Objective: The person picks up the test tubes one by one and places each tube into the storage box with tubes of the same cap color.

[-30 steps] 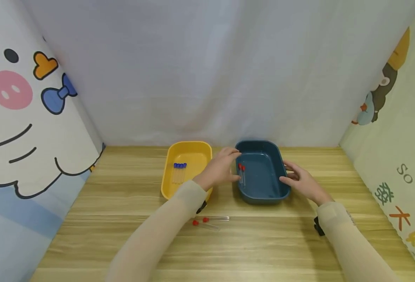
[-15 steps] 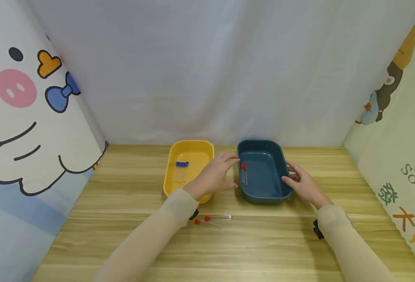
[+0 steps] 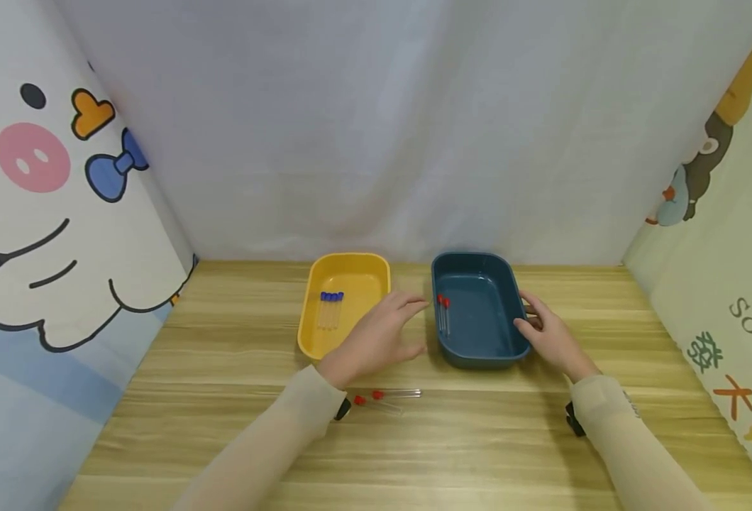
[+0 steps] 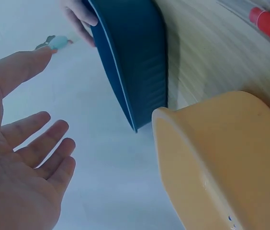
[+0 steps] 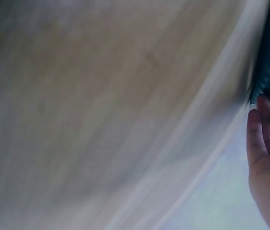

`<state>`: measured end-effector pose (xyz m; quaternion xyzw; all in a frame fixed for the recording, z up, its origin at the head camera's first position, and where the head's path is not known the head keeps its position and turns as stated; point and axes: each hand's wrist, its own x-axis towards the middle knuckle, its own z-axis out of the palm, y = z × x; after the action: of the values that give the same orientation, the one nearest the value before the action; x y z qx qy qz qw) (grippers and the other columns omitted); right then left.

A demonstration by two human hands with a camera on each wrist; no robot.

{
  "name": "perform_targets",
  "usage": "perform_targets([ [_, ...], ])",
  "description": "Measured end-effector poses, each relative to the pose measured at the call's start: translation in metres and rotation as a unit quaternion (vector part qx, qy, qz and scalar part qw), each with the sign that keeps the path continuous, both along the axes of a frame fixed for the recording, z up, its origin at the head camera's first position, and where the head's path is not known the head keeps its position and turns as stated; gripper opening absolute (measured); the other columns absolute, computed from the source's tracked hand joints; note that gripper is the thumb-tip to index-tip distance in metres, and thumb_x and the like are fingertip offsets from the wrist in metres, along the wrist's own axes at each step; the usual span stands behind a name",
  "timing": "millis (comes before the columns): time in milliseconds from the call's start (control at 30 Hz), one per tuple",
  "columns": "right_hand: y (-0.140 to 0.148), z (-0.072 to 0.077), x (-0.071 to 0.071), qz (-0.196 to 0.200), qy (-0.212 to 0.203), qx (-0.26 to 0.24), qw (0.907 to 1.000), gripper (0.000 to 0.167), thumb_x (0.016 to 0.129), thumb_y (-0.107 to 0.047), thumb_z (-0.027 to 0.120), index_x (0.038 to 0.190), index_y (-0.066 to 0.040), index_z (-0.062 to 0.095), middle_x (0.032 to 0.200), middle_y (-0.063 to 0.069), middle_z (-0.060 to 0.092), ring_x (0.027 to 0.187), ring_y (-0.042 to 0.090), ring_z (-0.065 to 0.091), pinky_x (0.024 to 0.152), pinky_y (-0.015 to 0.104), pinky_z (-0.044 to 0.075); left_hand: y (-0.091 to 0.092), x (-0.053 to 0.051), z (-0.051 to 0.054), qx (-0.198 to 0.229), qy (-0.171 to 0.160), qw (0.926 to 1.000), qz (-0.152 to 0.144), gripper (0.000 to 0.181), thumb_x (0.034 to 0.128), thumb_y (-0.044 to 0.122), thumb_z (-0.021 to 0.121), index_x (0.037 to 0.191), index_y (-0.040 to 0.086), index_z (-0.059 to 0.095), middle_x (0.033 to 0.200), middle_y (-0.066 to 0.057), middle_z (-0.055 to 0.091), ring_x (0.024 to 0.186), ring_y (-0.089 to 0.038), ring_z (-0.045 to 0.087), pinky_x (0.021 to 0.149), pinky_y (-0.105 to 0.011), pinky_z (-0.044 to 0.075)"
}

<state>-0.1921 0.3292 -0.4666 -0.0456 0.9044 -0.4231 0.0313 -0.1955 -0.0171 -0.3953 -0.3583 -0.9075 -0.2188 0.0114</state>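
Change noted: the left hand (image 3: 374, 337) has backed off from the left side of the blue bin (image 3: 483, 301) toward the person and now hangs just beside it, over the near right corner of the yellow bin (image 3: 358, 268). We see its fingers spread, the thumb well apart, nothing held. Right hand (image 3: 555, 337) touches the blue bin's right side, thumb at the rim, fingers against the outer wall; we cannot tell whether it pinches. Two red-capped tubes (image 3: 448, 314) lie inside the blue bin along its left wall; four blue-capped tubes (image 3: 330, 309) lie in a row in the yellow bin. We judge the left hand now free for other handling, the blue bin minded by the right alone. Loose tubes (image 3: 403, 393), red-capped, at least two, remain on the table (image 3: 472, 454), outside both bins.
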Motion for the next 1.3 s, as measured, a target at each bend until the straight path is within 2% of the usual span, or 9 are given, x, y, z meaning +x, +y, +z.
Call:
perform_targets([
  [267, -0.005, 0.001, 0.001, -0.002, 0.000, -0.004, 1.0000, 0.064, 0.110, -0.021, 0.048, 0.165, -0.004, 0.019, 0.151, 0.038, 0.042, 0.133, 0.053, 0.053, 0.107, 0.062, 0.050, -0.024, 0.020, -0.005, 0.021, -0.011, 0.9995, 0.019, 0.069, 0.0887, 0.028, 0.083, 0.147, 0.005, 0.055, 0.153, -0.009, 0.054, 0.141, -0.028, 0.050, 0.119, -0.042, 0.046],
  [567, -0.001, 0.002, 0.001, 0.000, -0.008, 0.000, 1.0000, 0.065, 0.110, -0.024, 0.047, 0.165, -0.005, 0.017, 0.153, 0.038, 0.039, 0.135, 0.054, 0.050, 0.109, 0.064, 0.048, -0.041, 0.043, -0.018, 0.058, -0.053, 0.9964, 0.031, 0.069, 0.0878, 0.025, 0.083, 0.147, 0.005, 0.055, 0.150, -0.012, 0.055, 0.140, -0.031, 0.051, 0.117, -0.045, 0.047],
  [833, -0.003, 0.004, 0.001, 0.000, -0.016, 0.000, 0.9999, 0.066, 0.110, -0.026, 0.048, 0.166, -0.009, 0.016, 0.155, 0.037, 0.038, 0.136, 0.054, 0.049, 0.109, 0.064, 0.048, -0.052, 0.065, -0.039, 0.021, -0.075, 0.9965, 0.030, 0.061, 0.0896, 0.026, 0.082, 0.143, 0.006, 0.060, 0.144, -0.011, 0.060, 0.133, -0.029, 0.057, 0.112, -0.045, 0.052],
  [967, -0.003, 0.004, 0.001, 0.000, -0.017, -0.009, 0.9998, 0.067, 0.110, -0.025, 0.048, 0.166, -0.009, 0.015, 0.155, 0.037, 0.036, 0.138, 0.054, 0.046, 0.110, 0.065, 0.046, -0.055, 0.070, -0.048, 0.015, -0.079, 0.9964, 0.027, 0.057, 0.0897, 0.025, 0.081, 0.141, 0.007, 0.062, 0.141, -0.009, 0.062, 0.131, -0.026, 0.059, 0.110, -0.044, 0.053],
  [1067, -0.002, 0.003, 0.001, 0.000, -0.016, -0.010, 0.9998, 0.067, 0.110, -0.025, 0.048, 0.166, -0.009, 0.015, 0.155, 0.037, 0.036, 0.137, 0.054, 0.046, 0.110, 0.065, 0.047, -0.058, 0.070, -0.053, 0.015, -0.067, 0.9973, 0.027, 0.056, 0.0881, 0.023, 0.082, 0.138, 0.007, 0.064, 0.139, -0.008, 0.063, 0.129, -0.025, 0.060, 0.108, -0.044, 0.054],
  [1300, -0.001, 0.001, 0.000, 0.000, -0.020, -0.007, 0.9998, 0.067, 0.110, -0.027, 0.048, 0.167, -0.011, 0.015, 0.156, 0.037, 0.035, 0.138, 0.054, 0.046, 0.110, 0.065, 0.047, -0.063, 0.069, -0.058, 0.004, -0.074, 0.9969, 0.027, 0.054, 0.0871, 0.018, 0.082, 0.136, 0.004, 0.065, 0.140, -0.011, 0.063, 0.128, -0.028, 0.061, 0.107, -0.047, 0.055],
])
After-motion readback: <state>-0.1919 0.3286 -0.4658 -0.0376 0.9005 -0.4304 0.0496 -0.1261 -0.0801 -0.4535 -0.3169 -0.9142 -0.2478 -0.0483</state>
